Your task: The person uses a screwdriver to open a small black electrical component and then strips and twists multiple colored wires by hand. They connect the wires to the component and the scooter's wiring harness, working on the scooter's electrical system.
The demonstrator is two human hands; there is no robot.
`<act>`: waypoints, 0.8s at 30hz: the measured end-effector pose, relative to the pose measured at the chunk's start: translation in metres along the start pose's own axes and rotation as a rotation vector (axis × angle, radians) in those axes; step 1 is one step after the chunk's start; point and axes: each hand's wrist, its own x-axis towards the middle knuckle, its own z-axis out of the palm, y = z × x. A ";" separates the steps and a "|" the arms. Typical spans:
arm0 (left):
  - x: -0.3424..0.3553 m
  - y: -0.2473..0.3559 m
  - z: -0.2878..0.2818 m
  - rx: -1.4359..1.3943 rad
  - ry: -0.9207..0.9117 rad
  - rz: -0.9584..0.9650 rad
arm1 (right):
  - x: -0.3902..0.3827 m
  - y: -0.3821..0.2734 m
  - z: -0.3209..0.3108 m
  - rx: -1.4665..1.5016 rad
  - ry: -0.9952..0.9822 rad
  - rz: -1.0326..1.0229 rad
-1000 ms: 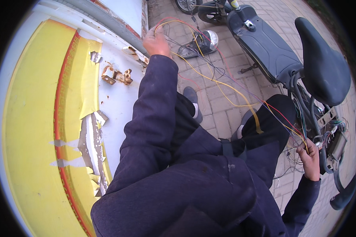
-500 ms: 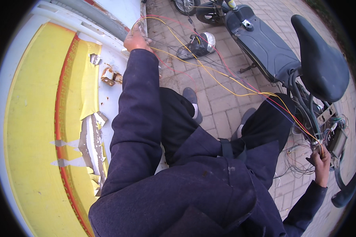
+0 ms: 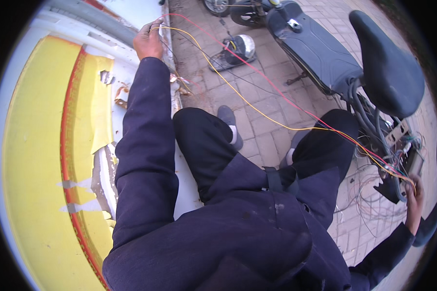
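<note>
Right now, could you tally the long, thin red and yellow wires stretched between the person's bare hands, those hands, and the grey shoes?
Long thin red wire: 1
Long thin yellow wire: 1
Bare left hand and right hand: 2
Grey shoes: 2
Total: 6

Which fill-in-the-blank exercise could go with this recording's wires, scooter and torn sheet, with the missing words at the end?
1. A red wire and a bright ____ wire run between the left hand and the right hand.
2. The saddle of the scooter is nearer the ____ hand.
3. A ____ stripe runs down the torn sheet.

Missing words: yellow; right; red.
</note>
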 end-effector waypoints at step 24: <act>-0.102 0.314 0.042 -0.995 -1.376 -0.387 | 0.062 -0.294 0.125 -0.431 -0.315 -0.613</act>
